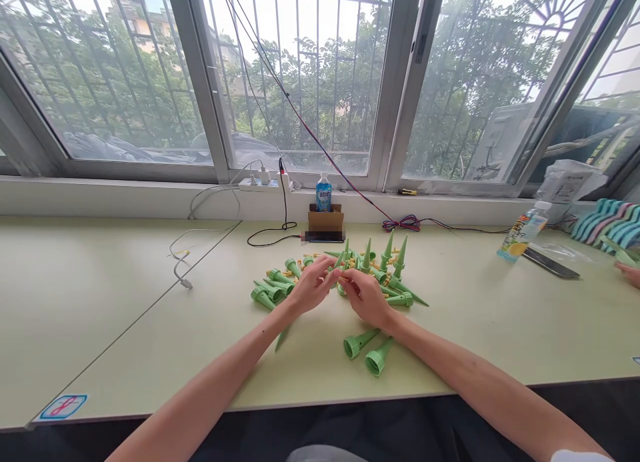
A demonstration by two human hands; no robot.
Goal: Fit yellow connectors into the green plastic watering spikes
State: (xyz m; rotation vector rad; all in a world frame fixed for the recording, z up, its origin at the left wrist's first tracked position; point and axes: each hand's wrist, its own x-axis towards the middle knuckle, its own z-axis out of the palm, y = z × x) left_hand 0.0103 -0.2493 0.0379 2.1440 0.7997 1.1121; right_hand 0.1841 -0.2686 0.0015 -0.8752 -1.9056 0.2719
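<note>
A long pale-green table (500, 329) runs under the windows. At its middle lies a pile of green cone spikes (280, 282), some standing point up on the far side, most lying flat.

Over the near edge of the pile the left hand (311, 285) and the right hand (366, 297) meet. Both sets of fingertips are pinched together on one small green piece (339, 270) (mostly hidden by the fingers). Two loose spikes (359, 343) lie just near of the right wrist, open ends toward the viewer.

At the far edge stands a small open cardboard box (325, 220). A blue-labelled bottle (323, 192) rises upright at it, whether inside or behind I cannot tell. Far right, a capped drink bottle (524, 234) with yellow liquid leans tilted, and another person's hand (629, 273) rests at the frame's edge.
</note>
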